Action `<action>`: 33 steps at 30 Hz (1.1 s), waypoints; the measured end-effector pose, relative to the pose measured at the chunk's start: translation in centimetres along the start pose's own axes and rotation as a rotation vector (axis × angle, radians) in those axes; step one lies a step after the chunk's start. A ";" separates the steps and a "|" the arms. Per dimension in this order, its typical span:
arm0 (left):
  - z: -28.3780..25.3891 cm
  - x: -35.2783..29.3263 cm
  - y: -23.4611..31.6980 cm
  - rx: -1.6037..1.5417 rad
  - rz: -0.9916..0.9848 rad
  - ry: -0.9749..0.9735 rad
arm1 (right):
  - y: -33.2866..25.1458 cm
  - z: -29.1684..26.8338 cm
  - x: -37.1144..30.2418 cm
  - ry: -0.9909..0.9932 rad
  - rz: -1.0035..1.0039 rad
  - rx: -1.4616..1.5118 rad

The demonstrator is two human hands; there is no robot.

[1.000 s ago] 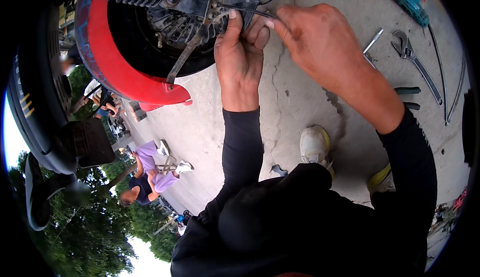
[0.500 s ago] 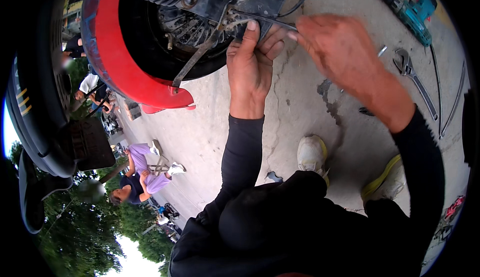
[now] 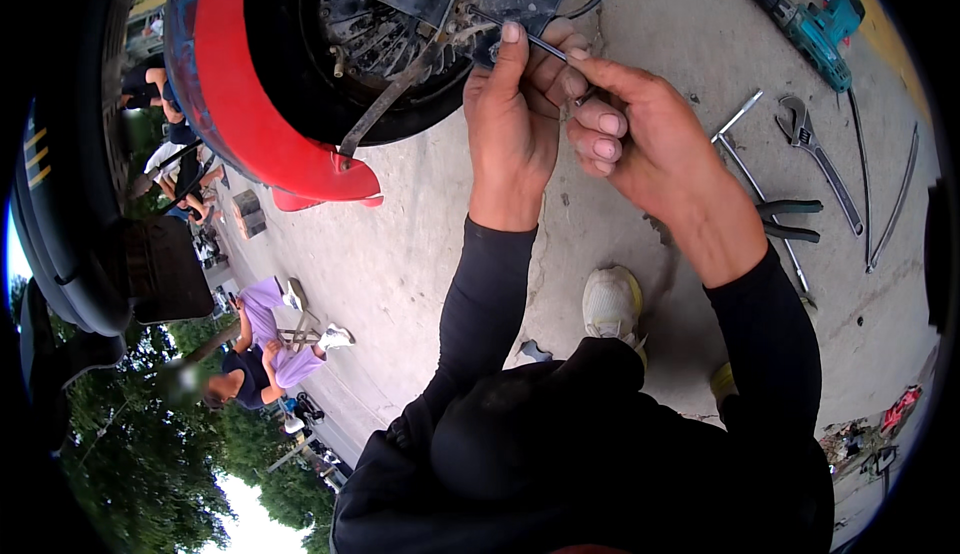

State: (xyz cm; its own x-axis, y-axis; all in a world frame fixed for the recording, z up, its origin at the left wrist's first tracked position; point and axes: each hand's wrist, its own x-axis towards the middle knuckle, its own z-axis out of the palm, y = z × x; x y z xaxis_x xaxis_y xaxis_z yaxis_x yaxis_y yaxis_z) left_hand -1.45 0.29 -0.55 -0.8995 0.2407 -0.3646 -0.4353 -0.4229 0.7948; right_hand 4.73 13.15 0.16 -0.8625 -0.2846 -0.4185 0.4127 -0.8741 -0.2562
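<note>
My left hand [image 3: 508, 149] is raised beside the hub of a wheel with a black tyre [image 3: 275, 64]. Its thumb and fingers pinch a thin dark metal rod [image 3: 546, 47], whose far end reaches the greasy fittings at the hub. Closed around the rod's near end, my right hand [image 3: 665, 149] grips it with thumb and curled fingers; a short dark bit shows between them. Whether the rod's tip is joined to the fittings I cannot tell. A flat metal strut [image 3: 390, 102] runs from the hub to the red mudguard [image 3: 225, 64].
To the right on the concrete lie a teal drill [image 3: 805, 34], an adjustable wrench [image 3: 825, 166], a T-shaped wrench [image 3: 742, 166], dark-handled pliers [image 3: 792, 221] and a black cable [image 3: 865, 174]. A person in purple trousers [image 3: 265, 309] sits at the left.
My right hand has come down and leftward, and its fingers are now curled closer to my left hand. The T-shaped wrench and pliers now show more fully. The view has shifted slightly.
</note>
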 end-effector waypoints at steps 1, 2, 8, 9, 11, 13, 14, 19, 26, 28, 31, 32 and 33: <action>0.1 0.2 0.1 -0.011 0.014 0.017 | -0.2 0.1 0.0 0.003 -0.027 -0.098; 0.1 0.2 0.0 -0.022 0.026 0.037 | -0.4 0.3 0.0 0.007 -0.053 -0.197; 1.0 0.2 0.4 -0.007 0.075 0.101 | 0.6 -0.6 -0.5 0.364 -1.037 -1.941; 0.9 0.3 0.3 -0.028 0.079 0.076 | 0.5 -0.9 0.0 0.347 -1.093 -1.968; 0.8 0.0 0.8 -0.002 0.072 0.061 | 0.3 -1.2 0.9 0.281 -1.202 -2.013; 0.5 0.0 1.0 0.038 0.065 0.048 | -0.9 -0.3 0.7 0.191 -0.934 -1.698; 0.3 -0.2 1.3 0.050 0.047 0.038 | -1.8 0.9 0.0 0.152 -0.617 -1.350; -1.0 0.2 1.9 0.043 -0.005 -0.021 | -2.3 1.0 0.1 0.156 -0.121 -0.687; -0.2 0.7 2.0 0.106 -0.080 0.050 | -1.3 2.2 -0.2 0.306 -0.342 -0.933; 0.2 0.3 2.2 0.119 -0.073 0.101 | -0.9 2.3 -0.5 0.276 -0.377 -0.953; -0.1 0.5 2.0 0.097 0.006 0.106 | -0.6 2.6 -0.6 0.286 -0.388 -0.932; -0.2 0.7 1.8 0.079 0.041 0.097 | -0.2 2.2 -0.4 0.283 -0.460 -0.978; -0.5 0.8 1.6 0.093 0.008 0.093 | 0.5 1.6 0.0 0.277 -0.530 -1.027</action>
State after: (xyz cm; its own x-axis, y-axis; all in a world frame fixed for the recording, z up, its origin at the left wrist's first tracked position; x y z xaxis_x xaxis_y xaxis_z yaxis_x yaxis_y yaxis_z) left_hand -2.91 -0.60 0.22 -0.9045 0.1534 -0.3979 -0.4264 -0.3405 0.8380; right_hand 4.50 12.05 1.37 -0.9558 0.2227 -0.1920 0.1743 -0.0965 -0.9799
